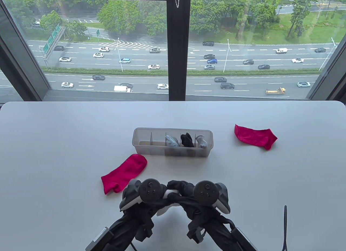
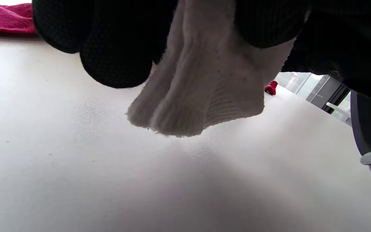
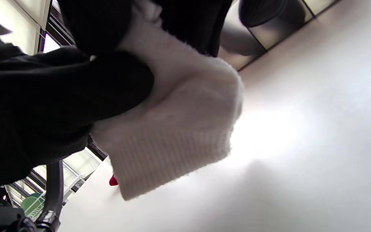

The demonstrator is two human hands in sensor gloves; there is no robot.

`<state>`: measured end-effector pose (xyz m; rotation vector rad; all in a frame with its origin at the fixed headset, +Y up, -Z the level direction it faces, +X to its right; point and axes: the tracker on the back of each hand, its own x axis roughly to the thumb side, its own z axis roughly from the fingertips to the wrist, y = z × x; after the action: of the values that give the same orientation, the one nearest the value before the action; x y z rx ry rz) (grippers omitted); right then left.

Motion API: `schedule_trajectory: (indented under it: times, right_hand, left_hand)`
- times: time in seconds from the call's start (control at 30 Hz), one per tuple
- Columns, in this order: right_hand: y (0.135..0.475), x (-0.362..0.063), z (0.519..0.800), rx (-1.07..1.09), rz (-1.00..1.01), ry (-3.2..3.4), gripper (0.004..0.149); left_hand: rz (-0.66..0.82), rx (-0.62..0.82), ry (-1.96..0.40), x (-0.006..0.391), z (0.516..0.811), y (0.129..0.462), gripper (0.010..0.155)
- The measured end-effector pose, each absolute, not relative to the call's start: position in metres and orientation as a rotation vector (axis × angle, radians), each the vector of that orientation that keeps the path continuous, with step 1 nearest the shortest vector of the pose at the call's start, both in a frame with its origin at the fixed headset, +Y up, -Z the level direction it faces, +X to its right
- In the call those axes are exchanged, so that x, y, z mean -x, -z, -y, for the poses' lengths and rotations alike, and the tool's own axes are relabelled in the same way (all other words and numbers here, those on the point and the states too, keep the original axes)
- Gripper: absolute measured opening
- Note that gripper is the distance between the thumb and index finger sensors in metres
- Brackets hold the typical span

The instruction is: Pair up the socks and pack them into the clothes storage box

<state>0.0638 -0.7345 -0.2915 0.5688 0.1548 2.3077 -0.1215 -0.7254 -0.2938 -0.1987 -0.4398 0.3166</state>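
Both gloved hands meet at the table's near middle and hold white socks [image 1: 170, 193] between them. My left hand [image 1: 159, 193] grips the bundle; its ribbed cuffs [image 2: 198, 96] hang below the black fingers [image 2: 118, 48]. My right hand [image 1: 183, 193] pinches the same white socks [image 3: 175, 129] from the other side. The clear storage box [image 1: 143, 143] stands beyond the hands, with a grey pair [image 1: 172, 140], a black pair [image 1: 187, 139] and another pale pair [image 1: 201, 141] in its right compartments. One red sock [image 1: 124, 173] lies left of the hands, another red sock [image 1: 255, 136] right of the box.
The white table [image 1: 54, 143] ends at a window [image 1: 173, 45] behind it. The box's two left compartments [image 1: 150, 140] hold nothing. A black strap [image 1: 284, 229] rises at the near right edge.
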Motion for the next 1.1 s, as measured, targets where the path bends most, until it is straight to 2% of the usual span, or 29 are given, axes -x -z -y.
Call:
schedule_trajectory:
  times: [0.07, 0.2, 0.27, 0.33, 0.5, 0.63, 0.67, 0.77, 0.87, 0.93, 1.0, 1.07, 1.1]
  right_hand:
    - [0.293, -0.067, 0.737, -0.539, -0.166, -2.297, 0.049]
    - [0.295, -0.070, 0.737, -0.488, -0.175, -2.237, 0.047]
    - [0.293, -0.069, 0.736, -0.515, -0.148, -2.274, 0.049]
    - [0.292, -0.066, 0.736, -0.571, -0.188, -2.267, 0.059]
    - [0.292, -0.065, 0.734, -0.574, -0.160, -2.305, 0.050]
    - [0.293, -0.065, 0.737, -0.529, -0.193, -2.242, 0.046]
    - [0.292, -0.065, 0.738, -0.523, -0.208, -2.232, 0.045]
    - [0.293, -0.065, 0.739, -0.537, -0.231, -2.221, 0.046]
    - [0.292, -0.061, 0.738, -0.643, -0.302, -2.235, 0.060]
    - [0.291, -0.060, 0.736, -0.624, -0.238, -2.255, 0.056]
    - [0.293, -0.061, 0.732, -0.588, -0.182, -2.285, 0.051]
    - [0.293, -0.064, 0.734, -0.563, -0.166, -2.318, 0.050]
    - [0.293, -0.067, 0.736, -0.544, -0.154, -2.323, 0.049]
  left_hand:
    - [0.441, 0.136, -0.309, 0.119, 0.723, 0.291, 0.071]
    - [0.476, 0.070, -0.304, 0.112, 0.720, 0.287, 0.058]
    - [0.475, 0.102, -0.266, 0.110, 0.722, 0.288, 0.055]
    - [0.474, 0.148, -0.274, 0.112, 0.724, 0.291, 0.054]
    - [0.486, 0.173, -0.280, 0.113, 0.723, 0.291, 0.051]
    - [0.463, 0.224, -0.203, 0.109, 0.725, 0.289, 0.059]
    - [0.464, 0.196, -0.201, 0.109, 0.724, 0.289, 0.055]
    - [0.475, 0.186, -0.197, 0.110, 0.722, 0.290, 0.044]
    - [0.464, 0.244, -0.223, 0.115, 0.723, 0.294, 0.042]
    - [0.459, 0.245, -0.253, 0.119, 0.725, 0.295, 0.043]
    - [0.448, 0.206, -0.269, 0.119, 0.726, 0.293, 0.050]
    - [0.421, 0.134, -0.231, 0.118, 0.723, 0.290, 0.074]
    - [0.426, 0.106, -0.237, 0.118, 0.721, 0.289, 0.076]
